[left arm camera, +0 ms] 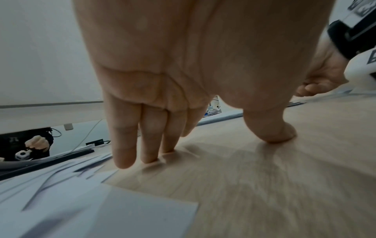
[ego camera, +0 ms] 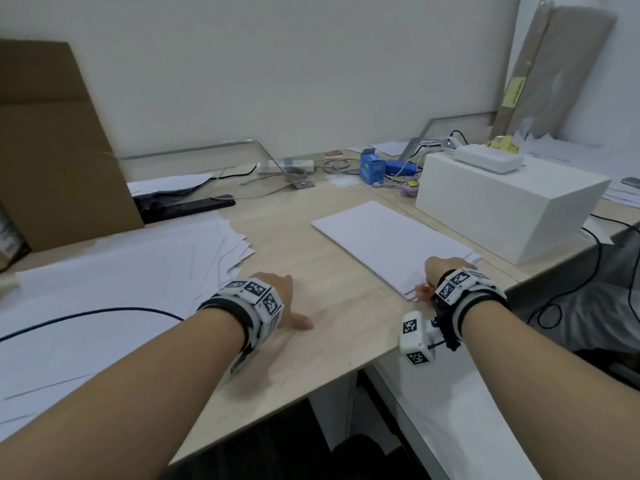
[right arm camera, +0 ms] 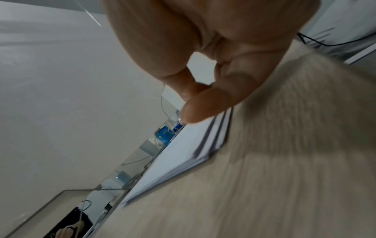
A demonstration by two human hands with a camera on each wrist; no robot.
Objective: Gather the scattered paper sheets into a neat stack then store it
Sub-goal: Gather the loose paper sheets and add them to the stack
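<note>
Scattered white sheets (ego camera: 121, 278) lie fanned out over the left of the wooden desk (ego camera: 329, 341); the left wrist view shows their edges (left arm camera: 61, 201). A fairly neat paper stack (ego camera: 391, 240) lies right of centre. My left hand (ego camera: 287, 306) rests on bare wood just right of the scattered sheets, fingers straight and thumb down, holding nothing (left arm camera: 209, 148). My right hand (ego camera: 433, 275) is at the stack's near corner. In the right wrist view its thumb and forefinger (right arm camera: 197, 99) meet in a pinch over the stack's edge (right arm camera: 203, 148).
A white box (ego camera: 509, 206) stands just behind the stack at the right. A large cardboard sheet (ego camera: 52, 150) leans at the back left, with a black device (ego camera: 187, 207) beside it. A dark cable (ego camera: 86, 315) crosses the scattered sheets. Cables and a blue box (ego camera: 372, 168) clutter the back.
</note>
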